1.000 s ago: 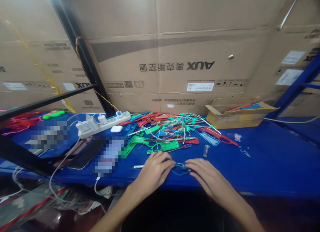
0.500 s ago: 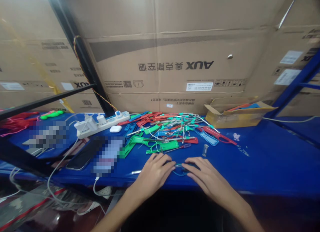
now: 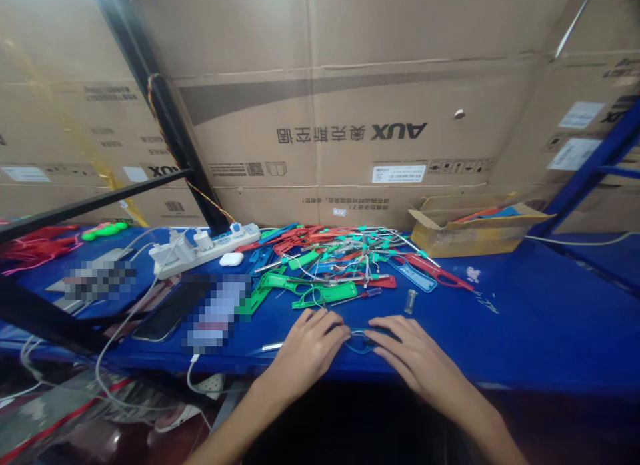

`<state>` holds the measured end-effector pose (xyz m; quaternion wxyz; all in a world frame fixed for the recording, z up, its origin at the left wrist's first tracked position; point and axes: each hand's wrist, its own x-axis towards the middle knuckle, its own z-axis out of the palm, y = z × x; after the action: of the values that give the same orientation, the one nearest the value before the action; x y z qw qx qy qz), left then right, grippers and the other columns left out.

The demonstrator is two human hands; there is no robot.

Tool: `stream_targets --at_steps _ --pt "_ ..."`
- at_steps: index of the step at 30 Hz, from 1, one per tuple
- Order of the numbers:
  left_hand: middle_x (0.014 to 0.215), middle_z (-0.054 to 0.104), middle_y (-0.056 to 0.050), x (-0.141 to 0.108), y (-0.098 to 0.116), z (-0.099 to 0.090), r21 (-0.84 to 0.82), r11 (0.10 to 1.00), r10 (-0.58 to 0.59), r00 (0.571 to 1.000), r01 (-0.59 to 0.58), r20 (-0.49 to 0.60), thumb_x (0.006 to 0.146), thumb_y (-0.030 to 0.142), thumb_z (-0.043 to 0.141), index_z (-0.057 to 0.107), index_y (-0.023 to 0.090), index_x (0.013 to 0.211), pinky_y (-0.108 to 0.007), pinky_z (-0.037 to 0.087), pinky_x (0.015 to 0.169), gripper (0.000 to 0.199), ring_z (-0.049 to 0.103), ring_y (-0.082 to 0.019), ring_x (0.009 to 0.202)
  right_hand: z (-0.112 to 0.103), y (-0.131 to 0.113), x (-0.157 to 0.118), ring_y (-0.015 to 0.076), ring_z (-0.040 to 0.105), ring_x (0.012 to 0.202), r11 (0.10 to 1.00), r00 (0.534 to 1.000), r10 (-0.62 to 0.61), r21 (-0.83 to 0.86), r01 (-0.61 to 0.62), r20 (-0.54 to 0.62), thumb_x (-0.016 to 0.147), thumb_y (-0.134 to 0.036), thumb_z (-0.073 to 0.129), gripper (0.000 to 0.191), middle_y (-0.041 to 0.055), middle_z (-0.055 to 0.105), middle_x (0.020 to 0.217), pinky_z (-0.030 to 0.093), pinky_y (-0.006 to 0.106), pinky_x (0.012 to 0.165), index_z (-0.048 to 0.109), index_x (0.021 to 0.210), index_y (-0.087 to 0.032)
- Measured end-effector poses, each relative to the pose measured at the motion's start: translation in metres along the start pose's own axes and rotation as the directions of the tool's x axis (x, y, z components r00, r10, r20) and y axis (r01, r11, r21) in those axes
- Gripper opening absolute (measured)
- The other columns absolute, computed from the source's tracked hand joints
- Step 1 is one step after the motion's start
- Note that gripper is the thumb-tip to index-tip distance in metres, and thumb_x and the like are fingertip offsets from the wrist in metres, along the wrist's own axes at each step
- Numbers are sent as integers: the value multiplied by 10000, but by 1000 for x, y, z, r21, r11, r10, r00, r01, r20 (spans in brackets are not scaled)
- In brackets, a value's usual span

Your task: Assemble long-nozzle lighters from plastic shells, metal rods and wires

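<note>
Between my hands, low over the blue tabletop near its front edge, is a blue long-reach lighter (image 3: 358, 346). Its trigger loop and a thin white wire show in the gap between my fingers. My left hand (image 3: 313, 341) is closed over its left part, and a metal tube end (image 3: 273, 347) sticks out past that hand. My right hand (image 3: 407, 345) grips the right part, with fingers bent and the thumb side low. Both hands cover most of the lighter. Just beyond them lie a green lighter casing (image 3: 333, 293) and a screwdriver with a purple handle (image 3: 371, 293).
A heap of red, green and blue lighter parts (image 3: 345, 248) lies behind my hands. A small clear cylinder (image 3: 411, 301) stands to the right. An open cardboard box (image 3: 470, 238) sits at the back right. Leftward are phones (image 3: 173, 308), a power strip (image 3: 220, 245) and trailing cables.
Hardly anything differs. Both hands stay around the blue lighter, with only slight finger shifts, and the white wire in the gap shows a little more.
</note>
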<state>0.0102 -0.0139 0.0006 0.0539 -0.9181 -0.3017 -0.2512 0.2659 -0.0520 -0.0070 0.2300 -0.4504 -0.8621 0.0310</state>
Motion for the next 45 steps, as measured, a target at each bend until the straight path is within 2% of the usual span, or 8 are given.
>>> stream_targets --at_steps 10,14,18,28,36,41,45 --pt "1058 689 -46 0 -1 0 19 999 31 1000 -31 5 1047 113 476 629 184 1156 -362 416 823 201 650 -206 938 5 5 -3 275 606 1231 998 997 -53 -39 55 57 1054 -277 522 417 51 637 1397 515 531 1038 549 1457 -376" --pt "1056 685 -47 1 0 -2 36 999 34 999 -35 8 1065 138 444 643 189 1145 -362 426 815 220 648 -206 930 4 5 -3 278 604 1235 998 997 -42 -34 44 57 1058 -284 512 405 50 640 1394 517 536 1038 555 1453 -358" --pt "1075 684 -51 0 1 -2 45 999 25 1000 -25 -1 1098 268 431 664 201 1151 -376 443 846 247 645 -214 947 4 3 -4 264 614 1227 999 999 -16 -36 17 28 1063 -290 500 360 59 652 1374 525 500 1036 602 1406 -329" --pt "1048 683 -40 0 1 -2 47 998 46 998 -44 -45 1104 302 433 676 194 1126 -359 449 820 266 644 -200 914 5 3 -3 276 640 1162 978 988 -155 -146 150 -24 1080 -248 439 342 104 681 1329 565 497 946 626 1366 -237" --pt "1056 685 -37 -1 1 1 77 995 68 996 -64 -51 1114 330 406 663 193 1143 -358 441 841 294 648 -203 934 4 3 -3 272 651 1171 976 988 -153 -158 147 -29 1072 -253 464 323 106 675 1344 572 482 943 640 1343 -250" --pt "1060 682 -34 -1 1 1 60 996 67 997 -64 -44 1114 321 407 657 196 1159 -356 441 838 283 652 -205 943 3 3 -4 289 627 1215 987 994 -108 -117 110 17 1068 -254 481 299 107 600 1444 564 526 958 635 1323 -273" --pt "1069 686 -37 -2 1 2 60 997 60 997 -57 -40 1113 325 404 654 196 1169 -366 449 850 287 656 -209 944 3 3 -5 288 620 1235 993 997 -74 -89 76 20 1066 -252 479 300 112 593 1442 559 527 992 637 1320 -277"
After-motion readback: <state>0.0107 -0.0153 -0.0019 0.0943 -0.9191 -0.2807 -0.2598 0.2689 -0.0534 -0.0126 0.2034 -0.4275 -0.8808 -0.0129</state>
